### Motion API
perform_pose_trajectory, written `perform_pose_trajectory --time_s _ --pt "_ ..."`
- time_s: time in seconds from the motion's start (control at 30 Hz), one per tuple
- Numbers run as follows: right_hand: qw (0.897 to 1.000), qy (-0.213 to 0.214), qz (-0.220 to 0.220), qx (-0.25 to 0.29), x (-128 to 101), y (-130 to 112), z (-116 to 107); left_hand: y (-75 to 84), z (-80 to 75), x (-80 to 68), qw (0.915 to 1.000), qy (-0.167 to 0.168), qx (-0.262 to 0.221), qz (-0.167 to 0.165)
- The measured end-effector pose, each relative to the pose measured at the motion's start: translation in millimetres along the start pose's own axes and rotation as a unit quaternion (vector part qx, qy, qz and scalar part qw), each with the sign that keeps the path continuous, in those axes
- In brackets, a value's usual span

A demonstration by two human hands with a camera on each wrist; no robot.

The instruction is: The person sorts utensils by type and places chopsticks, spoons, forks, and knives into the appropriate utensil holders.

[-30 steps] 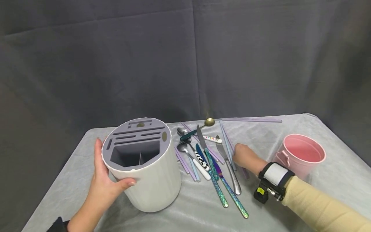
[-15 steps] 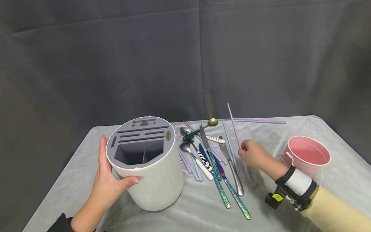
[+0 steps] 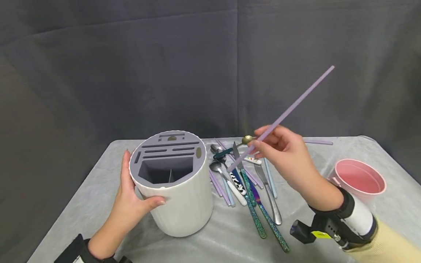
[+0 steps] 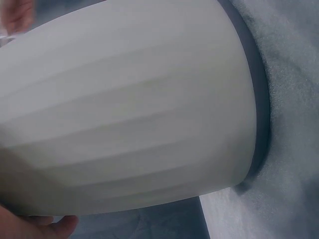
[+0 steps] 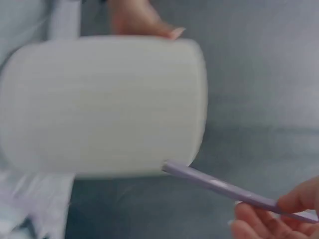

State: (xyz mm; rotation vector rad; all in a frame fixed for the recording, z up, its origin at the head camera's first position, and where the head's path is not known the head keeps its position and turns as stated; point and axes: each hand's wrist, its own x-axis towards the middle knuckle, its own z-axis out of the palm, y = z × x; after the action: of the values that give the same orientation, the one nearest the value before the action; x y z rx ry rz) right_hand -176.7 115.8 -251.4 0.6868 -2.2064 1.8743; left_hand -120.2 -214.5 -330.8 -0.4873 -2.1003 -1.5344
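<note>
My right hand (image 3: 286, 157) pinches a light purple chopstick (image 3: 296, 104) between thumb and fingers. It slants in the air above the cutlery pile, lower end toward the holder. In the right wrist view, the chopstick (image 5: 224, 187) overlaps the holder's edge; contact cannot be told. My left hand (image 3: 128, 204) rests against the side of a white round cutlery holder (image 3: 182, 208), thumb on the front, fingers extended along the left. Its grey top (image 3: 171, 149) has slots and a large divided opening. In the left wrist view, the holder (image 4: 134, 114) hides most of that hand.
Between holder and right hand lie several knives, spoons with a white handle (image 3: 236, 193), and chopsticks (image 3: 227, 191). A silver knife (image 3: 273, 204) lies at the pile's right. A pink bucket (image 3: 358, 179) stands at right. Another purple chopstick (image 3: 319, 142) lies near the back edge.
My right hand has lifted the purple chopstick off the table and brought it up and left, tilting its upper end rightward. My left hand keeps its place on the holder.
</note>
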Motion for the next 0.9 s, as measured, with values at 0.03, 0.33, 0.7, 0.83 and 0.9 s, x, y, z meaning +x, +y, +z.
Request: perform_pose_trajectory --time_s 0.03,0.33,0.7,0.83,0.9 --pt "1.000 0.005 -0.015 0.025 1 -8 4 0.1 0.3 -0.1 1.0000 0.000 0.001 -0.001" --pt "0.988 -0.054 -0.098 0.105 16 -40 51 -0.3 1.5 2.1 1.0000 -0.001 0.000 -0.001" --pt "0.991 -0.119 -0.065 -0.013 12 -23 91 -0.8 0.5 1.0 0.9998 -0.013 0.015 -0.008" --pt "0.989 -0.114 -0.086 -0.037 12 -21 94 -1.6 -0.2 1.5 0.9999 -0.010 0.013 -0.005" --pt "0.988 -0.114 -0.092 -0.042 12 -21 95 -1.9 -1.0 1.0 0.9999 -0.008 0.010 -0.004"
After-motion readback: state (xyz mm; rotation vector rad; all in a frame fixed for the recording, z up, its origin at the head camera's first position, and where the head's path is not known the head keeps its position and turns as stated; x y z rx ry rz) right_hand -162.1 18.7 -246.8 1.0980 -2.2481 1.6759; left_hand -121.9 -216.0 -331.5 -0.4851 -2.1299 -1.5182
